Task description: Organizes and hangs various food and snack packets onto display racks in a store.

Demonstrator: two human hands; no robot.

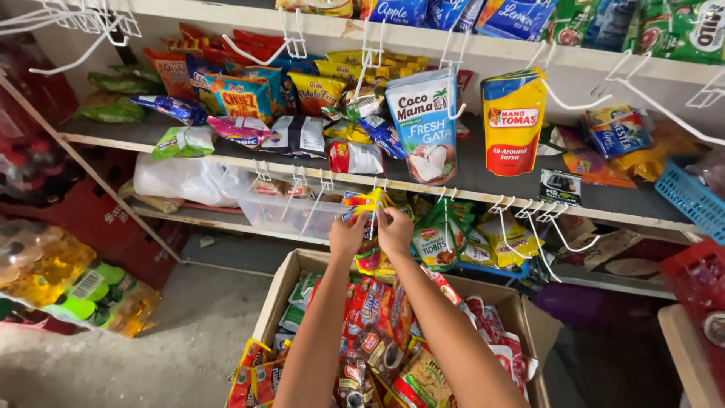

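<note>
Both hands were up at the front edge of the lower shelf [483,198]. The left hand [347,236] and the right hand [394,229] were side by side, almost touching. Their fingers were pinched shut on a strip of small yellow and red packets [368,208]. The top of the strip was at a white wire hook [375,185] on the shelf edge, and the rest hung down between the hands. I could not tell if the strip was already on the hook.

Under the arms sat an open cardboard box [278,291] full of snack packets. Green packets [440,234] hung from hooks just to the right. A tall white and blue pouch [425,125] hung above the hands.
</note>
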